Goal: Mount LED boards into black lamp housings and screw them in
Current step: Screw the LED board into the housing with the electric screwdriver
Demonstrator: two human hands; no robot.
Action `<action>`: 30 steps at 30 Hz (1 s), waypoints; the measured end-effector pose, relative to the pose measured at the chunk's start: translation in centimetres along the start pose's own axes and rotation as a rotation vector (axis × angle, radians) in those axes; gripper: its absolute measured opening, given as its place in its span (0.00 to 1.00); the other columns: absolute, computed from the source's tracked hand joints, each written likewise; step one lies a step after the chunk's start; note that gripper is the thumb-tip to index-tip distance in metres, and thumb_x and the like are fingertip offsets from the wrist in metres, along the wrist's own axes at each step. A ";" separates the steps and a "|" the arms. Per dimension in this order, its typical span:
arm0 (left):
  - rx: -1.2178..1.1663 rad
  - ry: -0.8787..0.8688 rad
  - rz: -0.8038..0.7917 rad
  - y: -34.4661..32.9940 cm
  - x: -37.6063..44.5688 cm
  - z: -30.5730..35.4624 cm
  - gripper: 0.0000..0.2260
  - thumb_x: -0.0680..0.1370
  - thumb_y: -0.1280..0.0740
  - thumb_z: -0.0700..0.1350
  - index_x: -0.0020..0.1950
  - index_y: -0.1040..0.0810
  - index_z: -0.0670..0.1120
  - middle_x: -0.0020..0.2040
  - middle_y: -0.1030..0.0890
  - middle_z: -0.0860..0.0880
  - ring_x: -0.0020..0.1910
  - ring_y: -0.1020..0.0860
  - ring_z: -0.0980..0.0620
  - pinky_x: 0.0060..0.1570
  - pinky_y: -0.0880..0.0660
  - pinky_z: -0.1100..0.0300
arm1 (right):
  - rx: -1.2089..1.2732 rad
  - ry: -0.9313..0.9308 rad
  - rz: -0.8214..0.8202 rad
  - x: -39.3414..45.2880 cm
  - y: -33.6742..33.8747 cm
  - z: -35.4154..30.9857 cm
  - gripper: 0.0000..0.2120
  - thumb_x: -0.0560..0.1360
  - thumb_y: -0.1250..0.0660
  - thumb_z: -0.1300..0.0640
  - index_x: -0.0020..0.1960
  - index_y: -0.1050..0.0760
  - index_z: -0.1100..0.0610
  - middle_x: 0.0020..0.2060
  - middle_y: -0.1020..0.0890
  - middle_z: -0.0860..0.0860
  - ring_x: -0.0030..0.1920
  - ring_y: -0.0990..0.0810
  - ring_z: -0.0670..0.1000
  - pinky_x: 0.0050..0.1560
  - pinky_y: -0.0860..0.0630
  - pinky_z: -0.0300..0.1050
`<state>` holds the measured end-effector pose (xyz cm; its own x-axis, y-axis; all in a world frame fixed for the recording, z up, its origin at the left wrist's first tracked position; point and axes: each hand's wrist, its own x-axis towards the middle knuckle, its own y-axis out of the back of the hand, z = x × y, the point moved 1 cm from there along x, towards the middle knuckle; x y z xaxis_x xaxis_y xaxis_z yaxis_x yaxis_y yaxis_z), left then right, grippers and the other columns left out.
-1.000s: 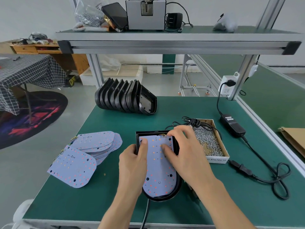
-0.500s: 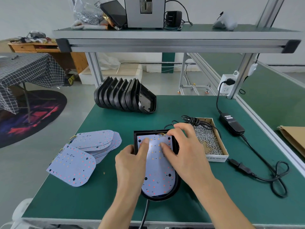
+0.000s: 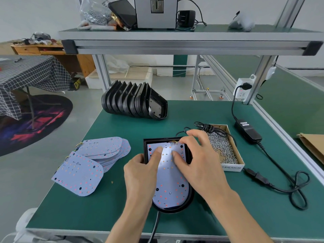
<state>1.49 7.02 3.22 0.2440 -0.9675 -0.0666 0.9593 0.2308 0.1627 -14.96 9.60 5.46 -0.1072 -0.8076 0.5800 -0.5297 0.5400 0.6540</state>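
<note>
Both hands press an LED board (image 3: 169, 183) into a black housing (image 3: 190, 197) lying at the front middle of the green surface (image 3: 228, 216). The left hand (image 3: 140, 172) lays its thumb flat on the board; the right hand (image 3: 198, 160) spreads straight fingertips across the top end. A fanned pile of spare boards (image 3: 98, 155) lies left, seven or so nested housings (image 3: 133, 100) stand behind, and one screw box (image 3: 226, 148) sits right.

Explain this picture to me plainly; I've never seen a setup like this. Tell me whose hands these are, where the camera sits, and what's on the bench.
The camera is worn on a person's head, looking down at a green workbench. Their left hand and right hand press an LED board into a black lamp housing. Spare LED boards lie to the left, empty housings stand in a row at the back, and a box of screws and a power adapter lie on the right.
</note>
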 end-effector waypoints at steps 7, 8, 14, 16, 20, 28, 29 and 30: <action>0.003 0.021 -0.021 -0.1 0.1 -0.2 0.28 0.71 0.26 0.65 0.33 0.39 0.49 0.28 0.41 0.53 0.29 0.43 0.50 0.23 0.44 0.63 | -0.024 -0.011 0.017 -0.1 -0.2 0.2 0.12 0.75 0.30 0.45 0.55 0.23 0.49 0.64 0.29 0.44 0.41 0.19 0.54 0.36 0.21 0.49; 0.001 0.027 -0.025 -0.1 0.1 -0.2 0.28 0.70 0.26 0.65 0.33 0.39 0.49 0.28 0.41 0.53 0.29 0.43 0.50 0.23 0.44 0.63 | -0.021 -0.011 0.019 -0.1 -0.2 0.2 0.12 0.75 0.30 0.45 0.55 0.24 0.49 0.64 0.29 0.44 0.42 0.19 0.55 0.36 0.21 0.50; -0.035 0.040 -0.072 -0.2 0.3 0.0 0.26 0.68 0.27 0.66 0.34 0.35 0.48 0.30 0.38 0.51 0.30 0.41 0.50 0.28 0.42 0.60 | -0.019 -0.011 0.046 -0.2 -0.4 0.3 0.12 0.76 0.29 0.46 0.56 0.23 0.49 0.64 0.28 0.46 0.46 0.22 0.51 0.38 0.21 0.48; -0.076 0.057 -0.095 -0.2 0.3 0.2 0.26 0.69 0.27 0.65 0.35 0.33 0.45 0.32 0.36 0.50 0.32 0.39 0.50 0.33 0.40 0.57 | -0.013 -0.019 0.068 -0.3 -0.6 0.3 0.12 0.75 0.25 0.50 0.57 0.22 0.50 0.64 0.27 0.47 0.50 0.25 0.50 0.41 0.21 0.48; -0.067 0.014 -0.092 -0.2 0.1 1.0 0.26 0.77 0.28 0.59 0.29 0.40 0.52 0.28 0.41 0.55 0.29 0.43 0.52 0.26 0.44 0.63 | 0.082 -0.068 0.079 -0.2 -0.6 0.6 0.15 0.73 0.22 0.54 0.57 0.21 0.51 0.60 0.25 0.46 0.58 0.24 0.44 0.54 0.25 0.42; -0.103 -0.011 -0.117 -0.2 -0.1 1.3 0.26 0.83 0.34 0.51 0.28 0.41 0.53 0.30 0.41 0.54 0.31 0.43 0.51 0.26 0.44 0.63 | 0.242 -0.253 0.056 -0.2 0.0 0.2 0.22 0.74 0.23 0.51 0.64 0.26 0.43 0.59 0.22 0.38 0.54 0.21 0.43 0.56 0.27 0.36; -0.104 -0.010 -0.115 -0.2 -0.1 1.3 0.26 0.84 0.34 0.51 0.28 0.41 0.53 0.29 0.42 0.55 0.30 0.43 0.52 0.25 0.44 0.65 | 0.256 -0.262 0.050 -0.3 0.1 0.1 0.23 0.74 0.23 0.51 0.66 0.27 0.43 0.60 0.22 0.37 0.53 0.20 0.43 0.56 0.26 0.36; -0.114 0.001 -0.114 -0.2 0.0 1.3 0.26 0.84 0.34 0.51 0.28 0.41 0.53 0.29 0.42 0.55 0.29 0.43 0.52 0.24 0.44 0.66 | 0.281 -0.273 0.040 -0.4 0.2 0.0 0.25 0.74 0.23 0.51 0.68 0.28 0.42 0.61 0.21 0.36 0.52 0.19 0.42 0.55 0.25 0.36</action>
<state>1.13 6.89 4.45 0.1332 -0.9879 -0.0794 0.9906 0.1303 0.0412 -15.06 10.01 5.37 -0.3324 -0.8407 0.4274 -0.7261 0.5174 0.4529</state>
